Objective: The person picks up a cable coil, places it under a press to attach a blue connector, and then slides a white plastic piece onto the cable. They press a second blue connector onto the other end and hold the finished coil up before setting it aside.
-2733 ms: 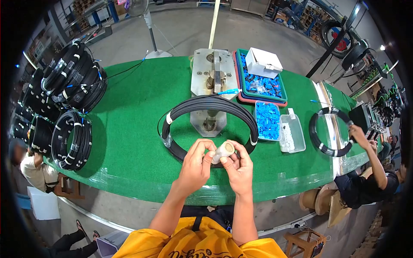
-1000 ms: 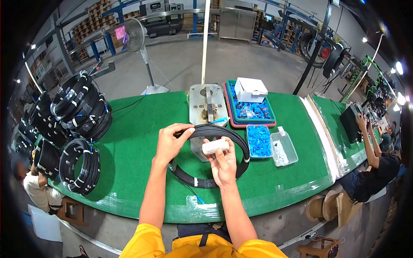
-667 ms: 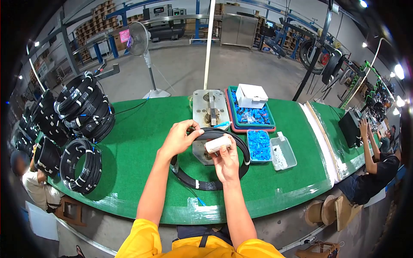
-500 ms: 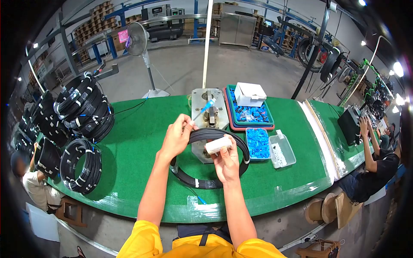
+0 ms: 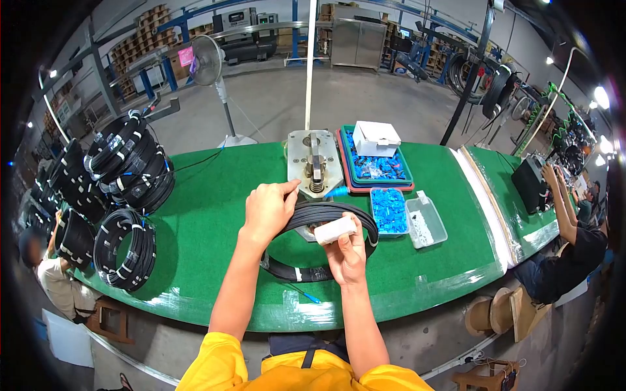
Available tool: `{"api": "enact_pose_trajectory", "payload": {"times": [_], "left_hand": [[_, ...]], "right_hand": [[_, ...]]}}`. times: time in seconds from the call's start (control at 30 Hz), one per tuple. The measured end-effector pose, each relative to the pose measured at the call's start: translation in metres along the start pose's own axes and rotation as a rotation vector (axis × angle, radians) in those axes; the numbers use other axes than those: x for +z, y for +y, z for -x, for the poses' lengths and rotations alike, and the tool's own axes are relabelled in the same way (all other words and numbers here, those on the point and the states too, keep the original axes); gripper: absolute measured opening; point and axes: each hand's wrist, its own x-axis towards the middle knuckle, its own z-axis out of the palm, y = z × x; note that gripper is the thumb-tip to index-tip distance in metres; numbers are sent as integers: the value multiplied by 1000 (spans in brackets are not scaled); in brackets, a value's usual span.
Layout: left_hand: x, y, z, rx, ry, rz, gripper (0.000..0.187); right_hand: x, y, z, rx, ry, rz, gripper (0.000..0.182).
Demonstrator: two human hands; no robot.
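Observation:
My left hand (image 5: 268, 210) is closed at the upper left of a coil of black cable (image 5: 297, 272), its index finger stretched toward the metal press (image 5: 315, 158). My right hand (image 5: 347, 259) grips a white roll (image 5: 336, 230), which looks like tape, at the coil's right side. The coil is tilted in front of the press. Between the press and the trays, a cable end with a blue connector (image 5: 337, 191) sticks out beyond the coil. Another blue-tipped cable end (image 5: 312, 298) lies on the green table below the coil.
Stacked trays (image 5: 409, 176) of blue parts carry a white box (image 5: 376, 139). Nearer stand a tub of blue pieces (image 5: 390, 212) and a tub of white pieces (image 5: 427, 223). Black cable coils (image 5: 125, 249) are piled at left. Other people sit at both sides.
My left hand has turned downward onto the coil. The blue connector, which stood raised before the press, now sits lower and further right. The coil's upper side has shifted slightly down.

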Motion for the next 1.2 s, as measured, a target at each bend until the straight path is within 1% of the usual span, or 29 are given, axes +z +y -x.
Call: {"api": "enact_pose_trajectory", "payload": {"times": [0.03,0.1,0.13,0.2,0.23,0.3,0.33,0.4,0.43,0.5,0.53,0.57,0.6,0.63,0.67,0.73,0.77,0.83,0.87,0.93,0.97,1.0,1.07,1.1,1.13,1.2], "left_hand": [[0,3,0,-1,-1,1,18],[-3,11,0,-62,-20,215,20],[-5,14,1,-59,-27,215,20],[-11,20,3,-70,-137,298,27],[-13,23,4,-70,-139,299,27],[-17,26,4,-16,-380,183,41],[-17,28,3,-17,-381,184,41],[-15,31,1,-29,-491,73,51],[-16,34,1,-28,-493,71,51],[-17,40,2,-121,-516,107,54],[-8,36,6,-123,-518,106,54],[8,28,12,-67,-382,72,56],[11,31,14,-12,-247,38,59],[7,34,11,-111,-395,73,63],[8,33,11,-112,-397,73,63],[10,31,12,-27,-387,53,62],[12,32,14,-26,-387,51,62],[16,35,21,24,-247,39,65],[16,36,22,27,-249,37,65],[17,38,26,78,-115,-40,73],[20,33,25,88,-60,-22,78],[21,31,23,88,-59,-26,78],[22,28,18,111,32,56,77],[19,28,15,108,-30,-31,72],[15,28,10,109,-30,-33,72],[4,28,1,3,-433,528,63]], "right_hand": [[0,-1,1,1,1,1,52],[-1,-3,3,-7,-6,5,51],[-2,-3,4,-10,0,3,51],[-4,-4,5,-19,-10,-17,51],[-4,-5,5,-19,-7,-16,51],[-3,-5,7,-29,-7,-27,50],[-1,-6,7,-27,-6,-26,50],[3,-8,9,-33,5,12,50],[2,-8,9,-34,7,11,50],[-1,-7,10,-37,13,13,50],[-1,-7,9,-35,14,11,50],[0,-7,8,-50,30,-35,52],[0,-8,8,-63,47,-82,54],[1,-9,8,-61,38,-74,54],[1,-10,9,-60,40,-74,54],[1,-12,10,-66,59,-75,54],[0,-13,10,-66,59,-77,54],[-1,-15,12,-69,51,-72,53],[-1,-15,12,-71,52,-75,53],[0,-17,13,-78,43,-76,53],[0,-17,14,-78,44,-79,53],[1,-18,12,-75,36,-97,52],[2,-19,11,-71,24,-118,52],[0,-17,9,-70,19,-124,52],[-3,-16,9,-71,15,-129,53],[-12,-11,8,-55,15,-84,51]]}}
